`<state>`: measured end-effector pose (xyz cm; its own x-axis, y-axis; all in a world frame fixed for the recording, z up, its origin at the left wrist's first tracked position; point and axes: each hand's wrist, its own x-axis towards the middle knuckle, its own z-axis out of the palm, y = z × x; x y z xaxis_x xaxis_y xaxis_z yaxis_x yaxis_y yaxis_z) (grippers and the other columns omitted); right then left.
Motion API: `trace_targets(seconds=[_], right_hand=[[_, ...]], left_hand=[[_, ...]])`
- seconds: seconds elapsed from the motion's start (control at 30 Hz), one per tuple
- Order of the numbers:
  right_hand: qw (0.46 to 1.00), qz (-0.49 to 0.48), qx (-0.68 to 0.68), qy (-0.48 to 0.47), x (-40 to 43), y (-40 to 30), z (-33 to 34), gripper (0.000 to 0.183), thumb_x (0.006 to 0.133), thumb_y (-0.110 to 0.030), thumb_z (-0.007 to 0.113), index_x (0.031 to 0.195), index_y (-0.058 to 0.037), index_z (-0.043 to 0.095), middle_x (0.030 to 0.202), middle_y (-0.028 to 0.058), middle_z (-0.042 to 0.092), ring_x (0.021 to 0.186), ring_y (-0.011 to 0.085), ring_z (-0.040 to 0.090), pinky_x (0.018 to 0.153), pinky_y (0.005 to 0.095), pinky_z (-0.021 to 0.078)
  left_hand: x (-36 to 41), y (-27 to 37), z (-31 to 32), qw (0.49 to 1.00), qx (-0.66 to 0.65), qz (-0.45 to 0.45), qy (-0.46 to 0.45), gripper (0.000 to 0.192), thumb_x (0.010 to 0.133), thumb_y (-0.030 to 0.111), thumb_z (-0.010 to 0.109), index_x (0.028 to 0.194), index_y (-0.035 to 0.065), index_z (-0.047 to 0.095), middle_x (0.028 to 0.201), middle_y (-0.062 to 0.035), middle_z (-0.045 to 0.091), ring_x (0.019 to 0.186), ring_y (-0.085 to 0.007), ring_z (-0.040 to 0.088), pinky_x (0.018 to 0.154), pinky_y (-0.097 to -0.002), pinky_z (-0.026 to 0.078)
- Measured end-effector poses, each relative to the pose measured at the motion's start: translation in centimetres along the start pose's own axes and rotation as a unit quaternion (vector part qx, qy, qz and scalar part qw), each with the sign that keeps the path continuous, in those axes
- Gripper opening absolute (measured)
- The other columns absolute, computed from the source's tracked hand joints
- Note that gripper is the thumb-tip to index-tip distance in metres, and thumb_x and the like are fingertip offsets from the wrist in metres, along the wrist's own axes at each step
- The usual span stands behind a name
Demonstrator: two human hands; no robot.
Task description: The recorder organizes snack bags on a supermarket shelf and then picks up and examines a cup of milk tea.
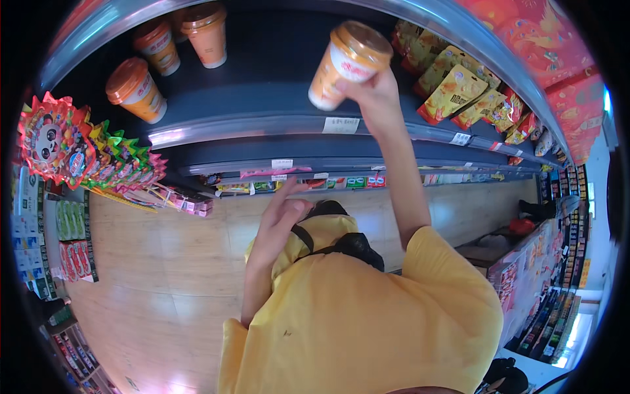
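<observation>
My right hand (372,98) grips an orange and white lidded paper cup (339,69), tilted, just above the dark shelf (266,93) near its front edge. Whether the cup's base touches the shelf, I cannot tell. My left hand (285,212) is raised in front of my body, below the shelf edge, with fingers partly bent and nothing seen in it. Similar cups stand at the shelf's left: one near the edge (138,91), another behind it (158,47) and one farther right (205,37). A further cup is partly hidden behind these.
Yellow and red snack pouches (455,93) stand at the shelf's right. Spiky-edged candy packs (56,140) hang at the left. Lower shelves with price tags (282,164) run beneath. A counter-like display (512,266) stands at the right, and a person in dark clothing (507,377) is at lower right.
</observation>
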<state>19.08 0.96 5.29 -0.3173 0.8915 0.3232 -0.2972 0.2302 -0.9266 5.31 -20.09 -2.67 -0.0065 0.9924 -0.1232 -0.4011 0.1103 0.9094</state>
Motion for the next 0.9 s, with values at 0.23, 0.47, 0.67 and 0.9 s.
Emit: trace_targets(seconds=[0.23, 0.47, 0.67, 0.9], right_hand=[[0.993, -0.075, -0.086, -0.030, 8.8, 4.2, -3.3, 0.066, 0.064, 0.003, 0.072, 0.121, -0.0065, 0.040, 0.111, 0.0066, 0.054, 0.106, 0.0197, 0.053, 0.092, 0.0339, 0.0426], [0.988, -0.082, -0.129, -0.008, 13.8, 5.5, -5.8, 0.056, 0.067, 0.000, 0.071, 0.117, -0.0040, 0.046, 0.110, 0.0077, 0.056, 0.105, 0.0206, 0.053, 0.091, 0.0337, 0.0420], [0.984, -0.078, -0.152, 0.053, 15.1, 6.9, -7.0, 0.058, 0.065, -0.001, 0.073, 0.116, -0.0034, 0.045, 0.108, 0.0094, 0.055, 0.101, 0.0202, 0.054, 0.086, 0.0322, 0.0439], [0.989, -0.064, -0.129, 0.035, 14.9, 7.1, -8.9, 0.067, 0.068, 0.000, 0.072, 0.124, -0.0042, 0.035, 0.114, 0.0090, 0.052, 0.106, 0.0192, 0.051, 0.092, 0.0322, 0.0415]], left_hand=[[-0.4, -0.6, -0.3, 0.999, -0.003, -0.047, -0.006, 0.050, 0.089, 0.020, 0.050, 0.132, -0.0022, 0.037, 0.117, -0.0121, 0.054, 0.100, -0.0185, 0.054, 0.092, -0.0329, 0.040], [-0.2, -0.4, -1.7, 0.999, 0.001, -0.035, 0.042, 0.044, 0.090, 0.018, 0.049, 0.127, -0.0045, 0.042, 0.110, -0.0111, 0.057, 0.097, -0.0181, 0.056, 0.090, -0.0320, 0.042], [2.5, 2.5, -4.4, 0.982, 0.095, 0.049, 0.157, 0.034, 0.089, 0.017, 0.053, 0.116, -0.0035, 0.051, 0.098, -0.0098, 0.060, 0.089, -0.0178, 0.058, 0.083, -0.0303, 0.045], [11.2, 10.4, -6.5, 0.934, 0.164, 0.231, 0.217, 0.028, 0.087, 0.008, 0.054, 0.111, -0.0054, 0.053, 0.101, -0.0125, 0.058, 0.091, -0.0183, 0.059, 0.078, -0.0286, 0.049]])
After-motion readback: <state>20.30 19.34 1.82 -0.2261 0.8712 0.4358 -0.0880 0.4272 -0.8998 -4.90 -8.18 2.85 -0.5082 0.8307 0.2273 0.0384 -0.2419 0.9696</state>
